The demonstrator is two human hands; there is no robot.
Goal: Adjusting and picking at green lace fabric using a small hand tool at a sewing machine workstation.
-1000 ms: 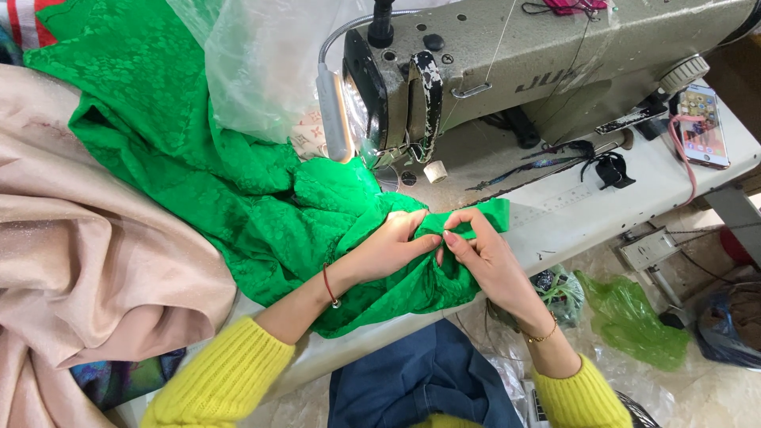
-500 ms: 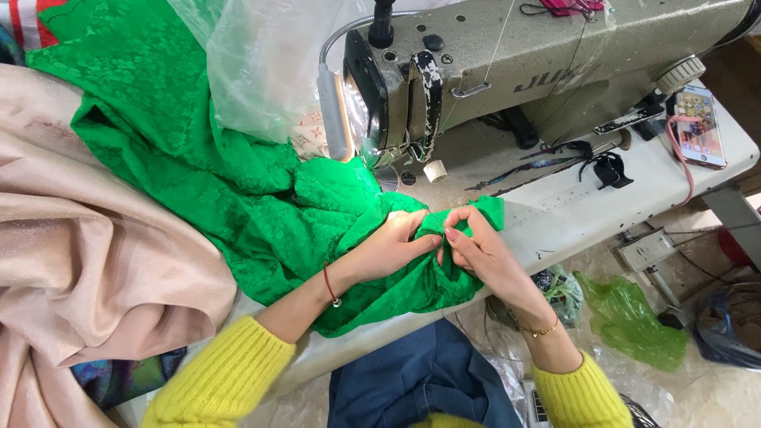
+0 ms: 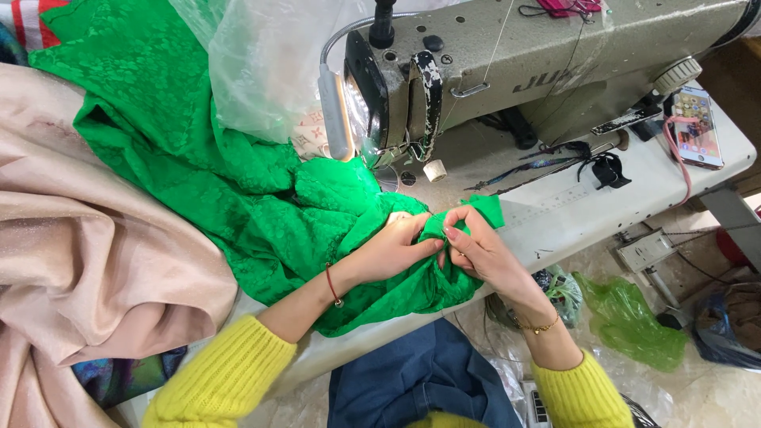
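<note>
Head view, looking down on a sewing station. Both hands met at the near edge of a white table [image 3: 634, 198], in front of a grey-green industrial sewing machine [image 3: 515, 71]. The left hand [image 3: 392, 250] lay on a bright green patterned fabric [image 3: 230, 190], its fingers curled closed and pinching a small fold of the cloth; a thin red cord bracelet [image 3: 333, 285] circled its wrist. The right hand [image 3: 479, 250] faced it, touching it at the fingertips, with thumb and forefinger shut on the same fold and the remaining fingers bent loosely beneath; a gold chain bracelet [image 3: 537, 325] sat at its wrist. Both forearms emerged from yellow knitted sleeves [image 3: 214, 380]. The green fabric spread from the hands up and leftward across the table, passing under the machine head near a lit lamp [image 3: 337, 111] on a flexible neck. A heap of pale pink cloth [image 3: 87, 261] lay to the left, overlapping the green. Clear plastic sheeting [image 3: 254, 63] lay bunched behind the green fabric. A phone [image 3: 696, 127] with a lit screen rested at the table's far right, and a green plastic bag [image 3: 630, 317] lay on the floor below.
</note>
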